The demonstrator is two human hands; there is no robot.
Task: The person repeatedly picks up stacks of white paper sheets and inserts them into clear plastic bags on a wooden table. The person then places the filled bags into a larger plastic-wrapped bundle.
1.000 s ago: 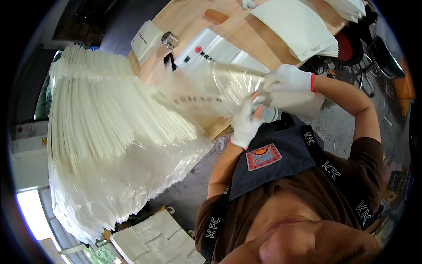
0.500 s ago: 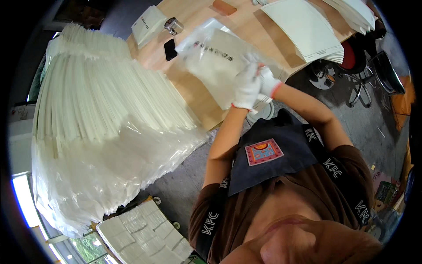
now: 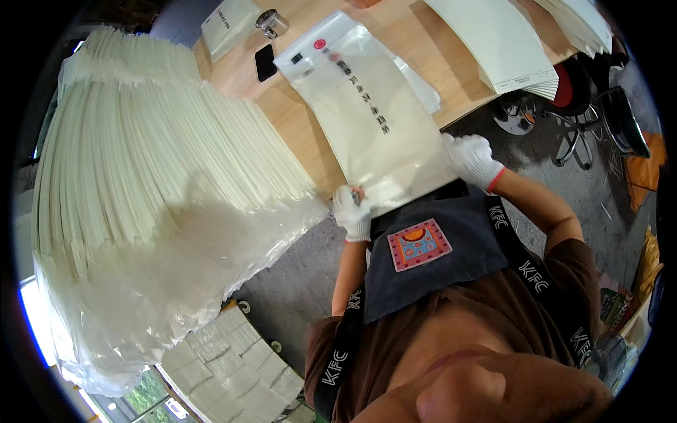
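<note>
A clear plastic bag (image 3: 384, 151) with cream sheets inside lies over the table's near edge, its printed face up and its near end over my apron. My left hand (image 3: 351, 211), in a white knitted glove, is closed on the near left corner of the bag. At the near right corner, my right hand (image 3: 474, 159), gloved the same way, has its fingers curled round the edge. Beneath the bag's right side, more clear plastic (image 3: 421, 86) shows on the table.
A long row of packed cream sheets in plastic (image 3: 148, 162) stands at the left. On the wooden table (image 3: 296, 123) are a phone (image 3: 265, 63), a metal cup (image 3: 271, 23), another packed bag (image 3: 229, 28) and white sheets (image 3: 497, 46). Chairs (image 3: 620, 120) stand at the right.
My hands have parted from close together at the bag's near right side to its two near corners. The bag has come nearer and now lies flatter, its print fully showing.
</note>
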